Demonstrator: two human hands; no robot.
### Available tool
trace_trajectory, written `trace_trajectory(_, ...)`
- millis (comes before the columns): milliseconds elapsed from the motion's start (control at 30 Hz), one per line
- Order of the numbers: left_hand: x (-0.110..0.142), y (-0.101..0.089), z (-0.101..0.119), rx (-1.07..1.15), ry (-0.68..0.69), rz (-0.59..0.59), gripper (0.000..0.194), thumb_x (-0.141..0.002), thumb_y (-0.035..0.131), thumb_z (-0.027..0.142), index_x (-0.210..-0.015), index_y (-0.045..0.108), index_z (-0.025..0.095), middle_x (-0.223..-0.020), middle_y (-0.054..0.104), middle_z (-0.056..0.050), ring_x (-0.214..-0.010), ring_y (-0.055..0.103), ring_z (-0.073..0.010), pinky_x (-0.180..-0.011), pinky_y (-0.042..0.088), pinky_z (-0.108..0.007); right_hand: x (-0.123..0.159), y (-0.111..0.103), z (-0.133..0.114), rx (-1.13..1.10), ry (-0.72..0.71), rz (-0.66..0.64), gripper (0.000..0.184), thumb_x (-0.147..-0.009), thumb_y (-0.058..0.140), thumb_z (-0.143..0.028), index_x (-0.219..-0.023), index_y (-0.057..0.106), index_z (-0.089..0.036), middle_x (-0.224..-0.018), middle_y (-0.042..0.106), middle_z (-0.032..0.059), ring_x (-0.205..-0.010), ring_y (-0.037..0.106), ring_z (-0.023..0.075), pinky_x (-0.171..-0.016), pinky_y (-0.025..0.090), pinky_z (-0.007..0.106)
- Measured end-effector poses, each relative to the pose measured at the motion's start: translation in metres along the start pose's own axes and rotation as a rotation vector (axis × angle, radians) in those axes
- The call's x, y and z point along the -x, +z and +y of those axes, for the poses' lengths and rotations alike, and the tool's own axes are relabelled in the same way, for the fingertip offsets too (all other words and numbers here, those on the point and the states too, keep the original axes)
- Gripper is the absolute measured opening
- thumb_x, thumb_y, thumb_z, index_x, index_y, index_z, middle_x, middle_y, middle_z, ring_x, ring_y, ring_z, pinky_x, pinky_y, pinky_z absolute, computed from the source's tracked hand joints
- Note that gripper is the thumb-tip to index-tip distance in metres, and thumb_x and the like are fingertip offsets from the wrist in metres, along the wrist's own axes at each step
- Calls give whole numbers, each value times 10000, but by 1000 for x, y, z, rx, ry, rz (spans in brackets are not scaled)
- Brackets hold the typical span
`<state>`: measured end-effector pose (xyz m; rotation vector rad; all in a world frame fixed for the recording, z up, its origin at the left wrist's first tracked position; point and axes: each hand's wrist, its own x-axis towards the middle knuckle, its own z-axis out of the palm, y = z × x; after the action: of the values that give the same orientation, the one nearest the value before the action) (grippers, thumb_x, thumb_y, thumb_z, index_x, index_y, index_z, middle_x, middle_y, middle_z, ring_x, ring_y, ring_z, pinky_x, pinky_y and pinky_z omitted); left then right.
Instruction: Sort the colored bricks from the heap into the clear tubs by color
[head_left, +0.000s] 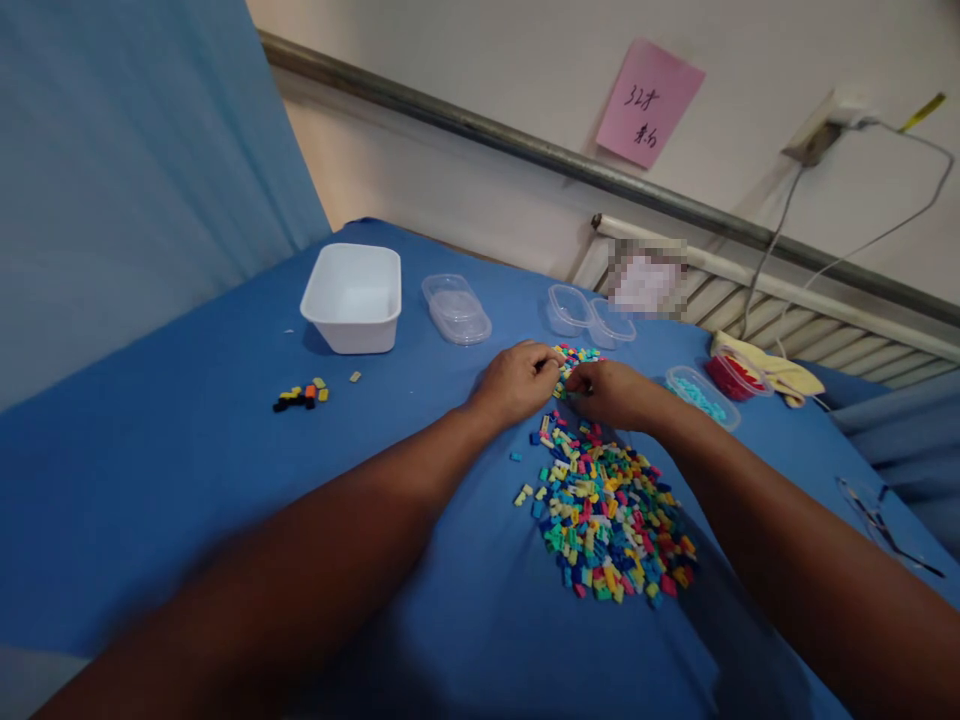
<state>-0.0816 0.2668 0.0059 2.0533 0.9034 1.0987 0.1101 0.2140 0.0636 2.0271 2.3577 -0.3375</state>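
Observation:
Both of my hands meet over a small cluster of mixed toy bricks (pixel 576 354), on the far side of a larger pile. My left hand (pixel 519 382) reaches in from the left with its fingers curled in at the cluster's edge. Opposite it, my right hand (pixel 611 393) has its thumb and fingers pinched together low over the same bricks. Anything inside either hand is too small or hidden to make out. Nearer to me spreads the large pile of multicoloured toy bricks (pixel 611 520), with a few loose ones at its left side.
At the back left stands a white tub (pixel 352 338), with clear lids (pixel 459 312) beside it. Clear containers (pixel 568 310) sit behind my hands. To the right are tubs of turquoise bricks (pixel 701 398) and red bricks (pixel 739 376), a yellow cloth (pixel 799 381) and glasses (pixel 881 525). Black and orange bricks (pixel 301 397) lie left.

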Motion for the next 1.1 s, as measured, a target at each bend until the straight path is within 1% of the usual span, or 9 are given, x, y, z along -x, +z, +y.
trace_trajectory(167,0,-1,2,0,-2,-15,239,-984,580,173,-957,817,198,-1064,815,-48,-1028,752,-222,-928,557,-347,1,0,-6,57,38,11,237,-792,716,-100,-988,799,-207,-955,820,58,-823,687,208,-658,382,276)
trace_trajectory(233,0,-1,3,-9,-14,-21,242,-988,580,180,-976,821,202,-1086,816,-50,-1040,755,-224,-933,564,-349,2,-2,-8,67,43,3,253,-794,712,-94,-1002,803,-207,-960,824,61,-834,697,213,-659,385,276)
trace_trajectory(433,0,-2,6,-31,-16,-17,247,-990,575,187,-971,821,206,-1078,818,-54,-1035,756,-229,-926,569,-355,-3,-8,-11,89,23,-23,206,-827,726,-128,-984,817,-226,-975,828,52,-840,707,206,-673,407,272)
trace_trajectory(533,0,-2,5,-21,-15,-15,250,-984,575,180,-965,824,195,-1068,818,-60,-1021,755,-230,-917,566,-354,-5,-9,-13,114,16,-30,229,-817,708,-103,-976,824,-219,-969,831,61,-833,705,209,-671,397,283)
trace_trajectory(633,1,-3,5,-23,-17,-20,248,-981,578,178,-967,826,191,-1066,818,-60,-1028,755,-229,-916,565,-348,-3,-8,-15,139,12,-34,287,-819,683,-88,-1037,833,-199,-999,839,86,-856,715,225,-671,386,293)
trace_trajectory(733,1,-3,5,-23,-21,-26,255,-983,575,185,-986,830,193,-1082,816,-57,-1030,755,-225,-905,561,-341,4,-11,-15,140,-26,-53,323,-839,682,-109,-1114,836,-179,-1048,845,108,-901,734,240,-700,405,293)
trace_trajectory(900,0,-3,5,-23,-8,-30,255,-985,566,178,-936,816,190,-1051,811,-54,-1019,752,-219,-914,553,-338,10,-15,-10,112,-120,-103,384,-833,706,-101,-1179,838,-201,-1115,850,79,-935,748,219,-756,446,275)
trace_trajectory(1000,0,-3,4,-28,-7,-28,246,-980,575,168,-921,812,189,-1048,813,-53,-1011,752,-217,-907,554,-334,8,-14,-6,114,-123,-92,357,-887,686,-115,-1200,837,-194,-1129,850,73,-971,751,214,-812,462,267)
trace_trajectory(1100,-1,-2,4,-32,-9,-26,242,-981,578,169,-937,815,194,-1074,817,-52,-1015,754,-216,-907,557,-333,5,-11,-6,126,-94,-76,350,-898,677,-121,-1201,833,-195,-1132,849,65,-977,753,206,-802,460,256)
